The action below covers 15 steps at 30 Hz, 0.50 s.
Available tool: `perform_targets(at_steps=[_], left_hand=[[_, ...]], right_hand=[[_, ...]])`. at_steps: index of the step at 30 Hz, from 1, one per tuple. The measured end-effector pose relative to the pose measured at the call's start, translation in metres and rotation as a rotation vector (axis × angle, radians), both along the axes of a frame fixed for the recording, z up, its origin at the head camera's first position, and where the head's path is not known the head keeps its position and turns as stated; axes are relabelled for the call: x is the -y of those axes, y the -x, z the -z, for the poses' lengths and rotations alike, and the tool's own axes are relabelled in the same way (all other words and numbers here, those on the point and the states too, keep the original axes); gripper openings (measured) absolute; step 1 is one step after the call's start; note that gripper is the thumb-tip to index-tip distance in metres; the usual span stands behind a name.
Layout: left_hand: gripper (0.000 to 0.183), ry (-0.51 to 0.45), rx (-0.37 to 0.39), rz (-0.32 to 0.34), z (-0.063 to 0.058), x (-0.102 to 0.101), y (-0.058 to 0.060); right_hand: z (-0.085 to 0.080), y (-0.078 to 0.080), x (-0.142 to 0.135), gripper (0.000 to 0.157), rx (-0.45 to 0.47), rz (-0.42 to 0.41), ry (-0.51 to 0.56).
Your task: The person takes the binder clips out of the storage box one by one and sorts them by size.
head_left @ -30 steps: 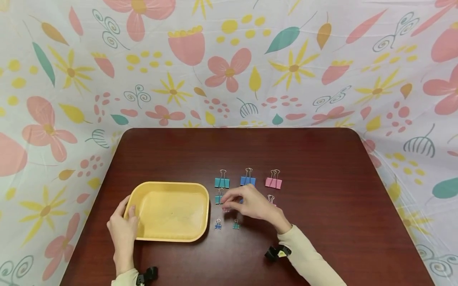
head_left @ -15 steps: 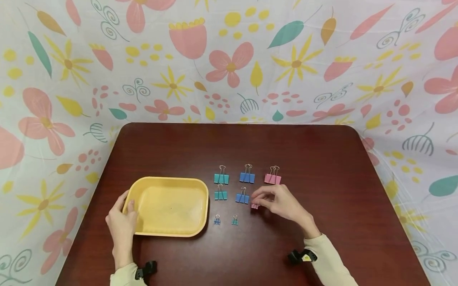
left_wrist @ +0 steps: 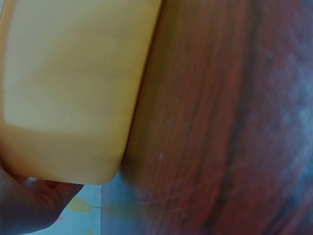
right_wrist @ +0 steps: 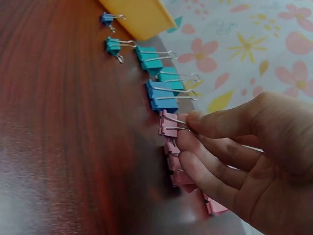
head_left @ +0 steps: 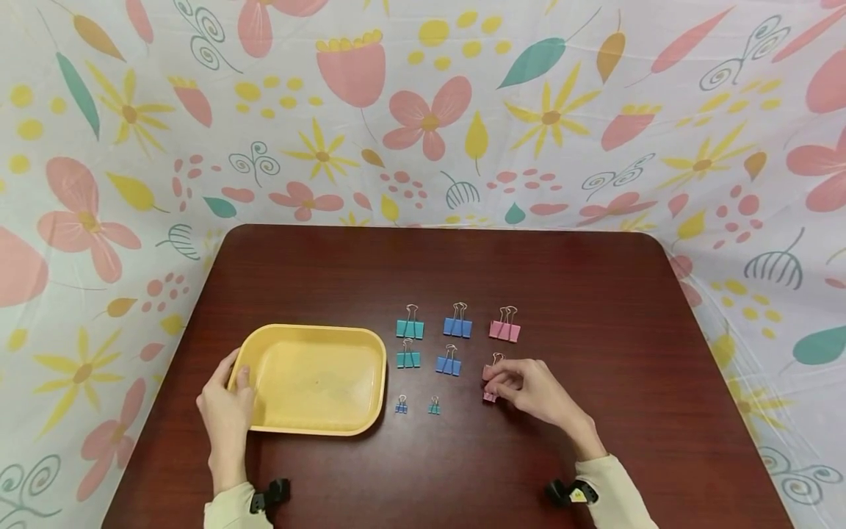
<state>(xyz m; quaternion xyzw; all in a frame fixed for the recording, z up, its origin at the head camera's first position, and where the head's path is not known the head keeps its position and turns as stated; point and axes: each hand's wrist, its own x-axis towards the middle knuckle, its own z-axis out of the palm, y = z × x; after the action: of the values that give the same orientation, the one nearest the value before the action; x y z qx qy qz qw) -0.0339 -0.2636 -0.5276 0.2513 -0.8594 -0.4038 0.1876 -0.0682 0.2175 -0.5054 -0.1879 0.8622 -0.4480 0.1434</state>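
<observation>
My right hand (head_left: 542,397) pinches a small pink binder clip (right_wrist: 168,125) by its wire handles, between thumb and fingertips. It is just in front of a medium pink binder clip (head_left: 487,371), partly hidden by the fingers. Behind that lies a large pink binder clip (head_left: 505,330). To the left are a large blue clip (head_left: 457,328), a medium blue clip (head_left: 448,366), a large teal clip (head_left: 410,329) and a medium teal clip (head_left: 408,360). My left hand (head_left: 228,422) grips the left wall of a yellow tray (head_left: 317,432), thumb inside.
Nearer me lie a small blue clip (head_left: 401,408) and a small teal clip (head_left: 433,408), just right of the tray. Everything rests on a dark wooden table (head_left: 628,323). A flower-print cloth (head_left: 423,169) hangs behind and beside it.
My right hand has carried the small pink clip rightward from beside the teal clips, past the blue ones, then slightly towards me at the pink clips. The left hand keeps its grip on the tray.
</observation>
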Motion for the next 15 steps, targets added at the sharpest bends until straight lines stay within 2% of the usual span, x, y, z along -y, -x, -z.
perform_targets(at_steps=[15], left_hand=[[0.033,0.006,0.019,0.008,0.002,-0.001,0.000]], right_hand=[[0.022,-0.009,0.001,0.014,0.049,-0.022,-0.041]])
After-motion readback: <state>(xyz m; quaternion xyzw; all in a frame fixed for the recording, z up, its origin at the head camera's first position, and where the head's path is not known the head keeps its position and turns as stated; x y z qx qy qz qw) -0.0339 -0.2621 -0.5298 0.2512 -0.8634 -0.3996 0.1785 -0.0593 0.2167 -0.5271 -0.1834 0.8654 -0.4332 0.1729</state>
